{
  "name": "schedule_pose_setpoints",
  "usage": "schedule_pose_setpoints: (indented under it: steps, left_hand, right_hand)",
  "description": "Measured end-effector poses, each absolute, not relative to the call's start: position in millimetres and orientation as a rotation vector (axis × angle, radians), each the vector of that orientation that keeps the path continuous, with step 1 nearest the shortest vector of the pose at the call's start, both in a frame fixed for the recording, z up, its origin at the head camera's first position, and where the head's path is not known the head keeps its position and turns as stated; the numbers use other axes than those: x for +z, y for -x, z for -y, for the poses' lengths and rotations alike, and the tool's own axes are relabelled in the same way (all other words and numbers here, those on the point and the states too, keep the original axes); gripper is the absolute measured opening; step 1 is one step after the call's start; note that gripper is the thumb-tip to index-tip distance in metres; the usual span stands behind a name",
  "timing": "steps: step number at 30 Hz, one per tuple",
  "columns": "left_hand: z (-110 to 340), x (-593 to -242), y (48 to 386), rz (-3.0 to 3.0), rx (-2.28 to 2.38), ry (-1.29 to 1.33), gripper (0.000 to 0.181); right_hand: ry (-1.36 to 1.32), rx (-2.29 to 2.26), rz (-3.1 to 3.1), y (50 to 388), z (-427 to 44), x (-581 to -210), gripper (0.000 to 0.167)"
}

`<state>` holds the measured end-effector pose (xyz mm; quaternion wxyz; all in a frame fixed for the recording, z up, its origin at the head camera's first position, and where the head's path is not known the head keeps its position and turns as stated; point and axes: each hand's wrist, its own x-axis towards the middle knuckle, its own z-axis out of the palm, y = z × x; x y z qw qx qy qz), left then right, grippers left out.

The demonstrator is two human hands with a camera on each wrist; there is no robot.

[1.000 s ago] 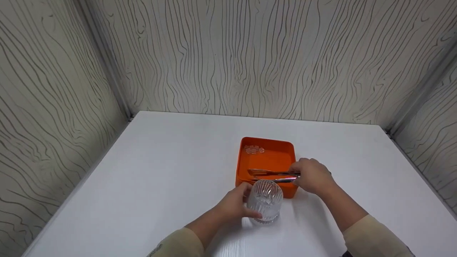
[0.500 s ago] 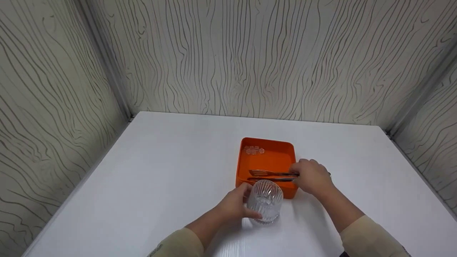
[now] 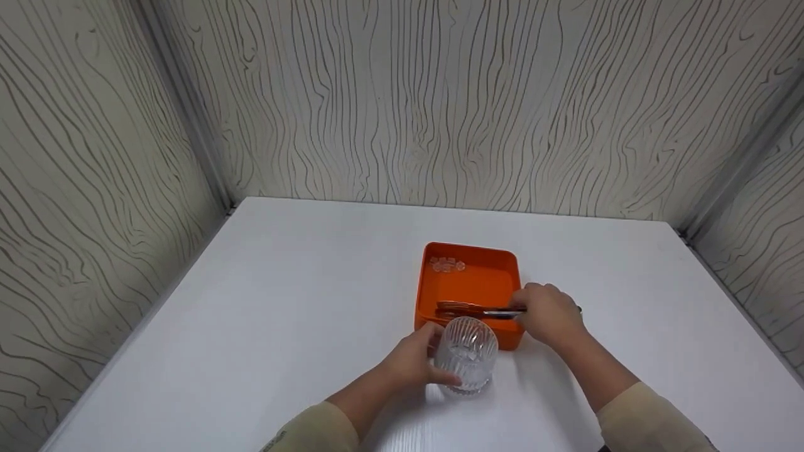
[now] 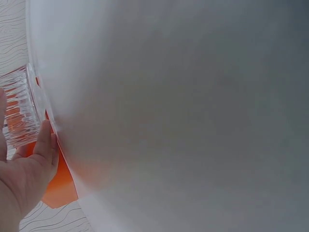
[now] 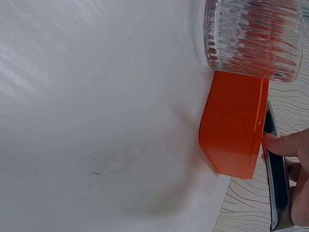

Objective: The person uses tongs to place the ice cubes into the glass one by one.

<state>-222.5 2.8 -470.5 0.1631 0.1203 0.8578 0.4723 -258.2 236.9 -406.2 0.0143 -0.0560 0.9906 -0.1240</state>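
Note:
A ribbed clear glass [image 3: 468, 355] stands on the white table against the near side of an orange tray [image 3: 480, 285]. My left hand [image 3: 411, 358] grips the glass from its left, thumb in front. Metal tongs [image 3: 496, 312] reach leftward over the tray's near part, pinched by my right hand [image 3: 549, 314] at the tray's right edge. Their arms lie close together; whether anything is between the tips I cannot tell. Several small clear pieces [image 3: 447, 264] lie in the tray's far left corner. In the right wrist view the tongs' handle [image 5: 277, 183] shows dark inlays.
The white table [image 3: 301, 289] extends around the tray on all sides. Patterned panels [image 3: 389, 100] stand behind it and to the left and right. In the left wrist view, the table surface [image 4: 169, 106] fills most of the picture.
The tongs' arms have come closer together, and my right hand has lowered slightly toward the near side. My left hand and the glass have not moved.

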Motion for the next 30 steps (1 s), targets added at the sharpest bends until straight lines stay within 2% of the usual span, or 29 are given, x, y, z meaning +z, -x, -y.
schedule_pose_setpoints:
  steps: [15,30]
  left_hand:
    - [-2.1,-468.2,222.0,-2.451,1.341,-0.394,0.06]
    - [-2.1,-468.9,222.4,-2.419,1.365,-0.338,0.062]
  right_hand:
    - [0.163,-0.418,-3.099,258.4,-245.4,-390.4,0.01]
    - [0.129,-0.543,-3.051,251.9,-258.6,-367.7,0.013]
